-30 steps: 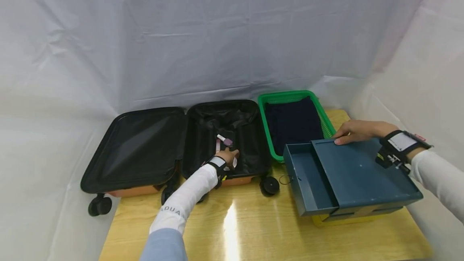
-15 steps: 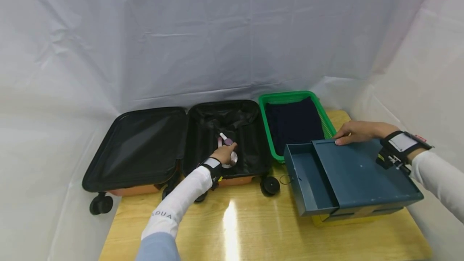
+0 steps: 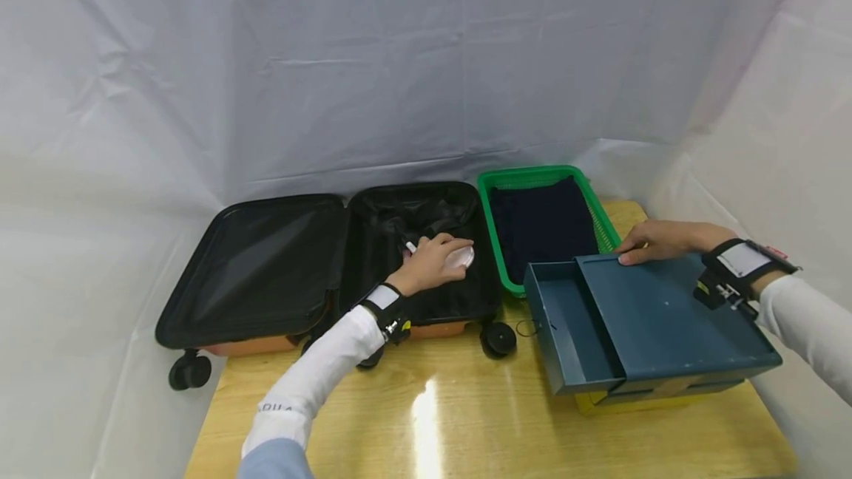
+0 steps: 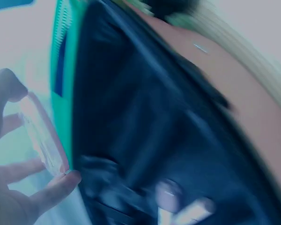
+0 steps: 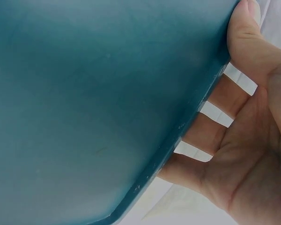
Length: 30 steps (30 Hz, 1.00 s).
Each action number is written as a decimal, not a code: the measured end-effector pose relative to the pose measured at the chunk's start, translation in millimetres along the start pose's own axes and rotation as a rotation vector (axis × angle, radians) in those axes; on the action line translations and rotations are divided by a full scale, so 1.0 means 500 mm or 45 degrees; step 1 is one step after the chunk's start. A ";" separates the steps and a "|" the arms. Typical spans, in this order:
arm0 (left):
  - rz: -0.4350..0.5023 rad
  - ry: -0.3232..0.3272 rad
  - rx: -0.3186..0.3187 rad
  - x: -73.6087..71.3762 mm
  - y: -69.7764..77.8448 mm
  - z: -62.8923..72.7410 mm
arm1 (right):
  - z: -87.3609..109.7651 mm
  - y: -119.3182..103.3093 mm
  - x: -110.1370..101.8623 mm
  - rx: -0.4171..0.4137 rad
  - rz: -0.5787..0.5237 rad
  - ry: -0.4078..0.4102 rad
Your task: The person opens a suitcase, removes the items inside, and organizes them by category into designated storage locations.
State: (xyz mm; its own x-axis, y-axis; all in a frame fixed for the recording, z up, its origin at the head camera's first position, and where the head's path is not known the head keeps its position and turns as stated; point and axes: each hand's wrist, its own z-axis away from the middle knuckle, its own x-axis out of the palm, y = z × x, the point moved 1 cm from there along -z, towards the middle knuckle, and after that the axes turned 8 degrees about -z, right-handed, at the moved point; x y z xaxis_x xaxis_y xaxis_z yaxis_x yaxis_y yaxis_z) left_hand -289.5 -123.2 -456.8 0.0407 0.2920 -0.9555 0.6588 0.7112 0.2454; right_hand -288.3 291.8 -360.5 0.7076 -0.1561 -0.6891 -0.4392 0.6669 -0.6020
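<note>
In the head view my left hand [image 3: 428,265] is raised over the right half of the open black-lined suitcase [image 3: 433,310]. It pinches a round, flat, pale compact [image 3: 461,257] by its edge; the left wrist view shows the compact [image 4: 44,133] between thumb and fingers, clear with a pinkish rim. Below lie a purple-headed brush [image 4: 168,194] and a pale pink tube [image 4: 195,211], blurred, on the suitcase lining. My right hand [image 3: 655,240] grips the back edge of a dark blue metal box [image 3: 679,316], thumb on top and fingers over the edge.
The box's open compartment [image 3: 575,327] faces the suitcase. Behind it stands a green basket [image 3: 488,224] with folded dark cloth [image 3: 542,224]. Something yellow [image 3: 639,403] sits under the box. Suitcase wheels [image 3: 498,339] stick out over the wooden table [image 3: 373,420].
My left hand has picked up the compact from the suitcase and moved it up and to the right. The right hand has stayed on the blue box, which has not moved.
</note>
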 end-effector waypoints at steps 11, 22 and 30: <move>0.169 0.053 0.514 -0.068 0.143 -0.032 | 0.002 0.003 0.006 -0.018 -0.016 -0.002; -0.107 0.058 0.637 -0.058 0.236 -0.048 | -0.001 -0.004 0.006 0.000 0.000 0.013; -0.171 -0.009 0.571 -0.041 0.268 -0.069 | -0.001 -0.013 0.007 -0.037 -0.004 0.015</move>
State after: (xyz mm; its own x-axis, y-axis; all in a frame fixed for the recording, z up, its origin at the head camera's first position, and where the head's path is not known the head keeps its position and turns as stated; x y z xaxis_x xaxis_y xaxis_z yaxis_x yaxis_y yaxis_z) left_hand -228.1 -11.9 -399.0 -0.0632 0.2111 -0.9754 0.9180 0.3957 0.0261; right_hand -283.2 286.7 -358.9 0.7027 -0.1667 -0.6917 -0.4530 0.6448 -0.6156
